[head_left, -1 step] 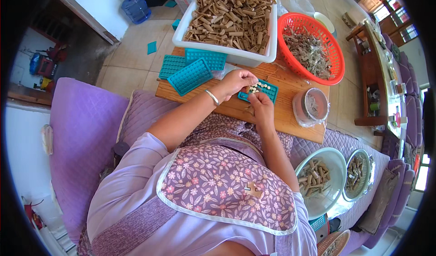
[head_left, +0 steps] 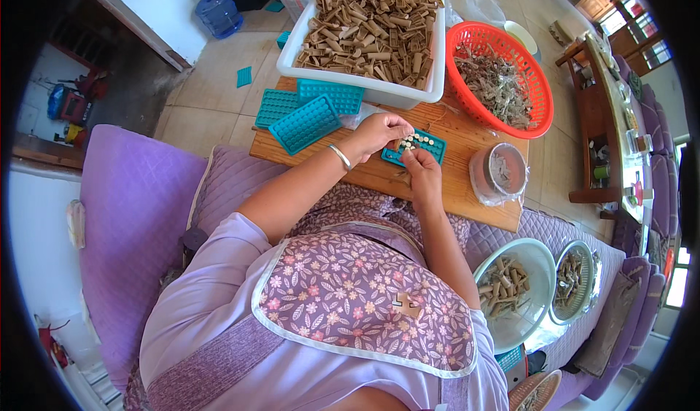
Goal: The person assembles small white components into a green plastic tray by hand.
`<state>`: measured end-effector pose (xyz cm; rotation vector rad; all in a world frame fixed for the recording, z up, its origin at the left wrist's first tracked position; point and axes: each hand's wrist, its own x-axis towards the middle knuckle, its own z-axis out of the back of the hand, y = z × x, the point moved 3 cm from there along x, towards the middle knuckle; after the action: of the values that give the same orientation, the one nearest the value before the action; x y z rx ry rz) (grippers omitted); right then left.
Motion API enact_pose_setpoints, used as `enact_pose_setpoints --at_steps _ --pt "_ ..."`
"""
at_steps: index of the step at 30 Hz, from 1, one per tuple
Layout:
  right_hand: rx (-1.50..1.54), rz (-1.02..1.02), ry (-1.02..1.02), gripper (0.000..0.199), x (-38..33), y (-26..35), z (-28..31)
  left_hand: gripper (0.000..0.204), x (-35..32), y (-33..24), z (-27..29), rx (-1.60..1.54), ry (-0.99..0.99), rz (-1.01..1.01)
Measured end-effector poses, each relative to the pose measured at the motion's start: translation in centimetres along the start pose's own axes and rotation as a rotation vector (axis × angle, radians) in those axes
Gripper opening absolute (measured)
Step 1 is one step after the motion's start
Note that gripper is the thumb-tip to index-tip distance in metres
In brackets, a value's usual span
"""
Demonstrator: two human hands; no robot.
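A small teal tray with rows of pockets (head_left: pixel 437 148) lies on the wooden table in front of me. Several small round cream-coloured pieces (head_left: pixel 417 140) sit in its far and left part. My left hand (head_left: pixel 384 132), with a silver bangle on the wrist, is at the tray's left edge, thumb and fingertips pinched together. My right hand (head_left: pixel 424 176) comes over the near edge, fingers closed and pointing at the pieces. Whatever is between the fingertips of either hand is too small or hidden to make out.
A white tub (head_left: pixel 434 90) heaped with brown curved pieces stands behind the tray. Right of it is a red basket (head_left: pixel 543 97) of dried bits, then a clear round container (head_left: pixel 514 169). More teal trays (head_left: pixel 305 124) lie left. A pale basin (head_left: pixel 536 294) is at my right.
My right hand has shifted slightly, its fingertips a little further up over the tray. The left hand stays in the same pinch at the same place.
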<state>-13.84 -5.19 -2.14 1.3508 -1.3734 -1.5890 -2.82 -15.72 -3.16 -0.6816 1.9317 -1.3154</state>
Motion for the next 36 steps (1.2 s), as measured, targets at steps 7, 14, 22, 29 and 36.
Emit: enact_pose_setpoints --at_steps 7,14,22,29,36 --pt "0.159 0.050 -0.076 0.012 1.1 -0.8 1.5 0.031 -0.7 -1.0 -0.9 0.251 0.039 -0.018" --pt "-0.188 0.118 0.003 0.009 0.4 -0.5 1.1 0.024 0.4 0.7 -0.5 -0.024 -0.154 0.025" --pt "-0.029 -0.012 -0.071 0.010 1.0 0.4 3.0 0.018 -0.5 0.8 -0.1 0.052 -0.157 -0.039" --pt "0.056 -0.112 -0.038 0.010 0.2 1.4 2.4 0.019 -0.8 0.7 -0.1 -0.003 -0.134 -0.031" --pt "0.241 -0.142 0.023 0.012 0.1 1.1 3.2 0.024 -1.3 0.3 0.8 0.082 -0.259 -0.084"
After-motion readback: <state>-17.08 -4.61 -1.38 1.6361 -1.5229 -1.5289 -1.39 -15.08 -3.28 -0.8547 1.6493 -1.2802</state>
